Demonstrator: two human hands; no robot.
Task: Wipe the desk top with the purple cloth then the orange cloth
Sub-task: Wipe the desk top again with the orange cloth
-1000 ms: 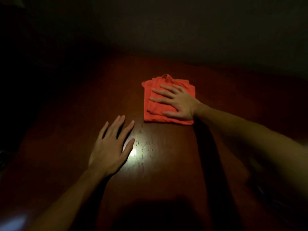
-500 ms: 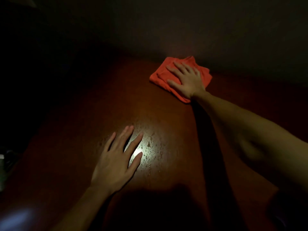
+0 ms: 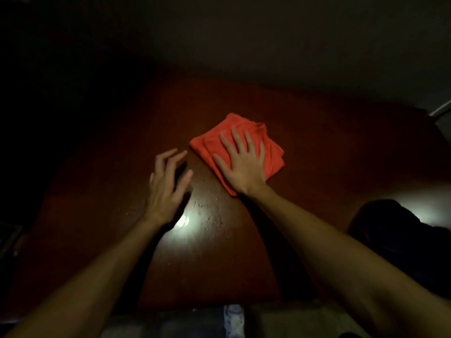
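One cloth (image 3: pixel 271 152) is in my view, the orange one, folded into a rough square and lying flat on the desk (image 3: pixel 329 147), a little beyond the middle and slightly to my right. It sits as a diamond, one corner pointing away from me and the opposite corner toward my right wrist, so its long diagonal runs from far-left to near-right.

My right hand (image 3: pixel 244 164) lies flat on top of it, palm down, fingers straight and spread, pressing rather than gripping; the fingertips point away from me and do not reach the cloth's far edge. The cloth's bare part shows to the right of the hand and along its left edge. My left hand (image 3: pixel 168 189) is just left of the cloth, apart from it, fingers loosely bent and holding nothing; I cannot tell whether it touches the desk or hovers just over it. So the right hand is the one on the cloth, and I judge any further stroke is its job, with open desk on all sides of it.

I see no purple cloth and no containers here. By that I judge the orange pass is under way.

Near my left wrist a bright glare (image 3: pixel 183 222) shows specks on the varnish. A dark shape (image 3: pixel 395 230) sits at the right.
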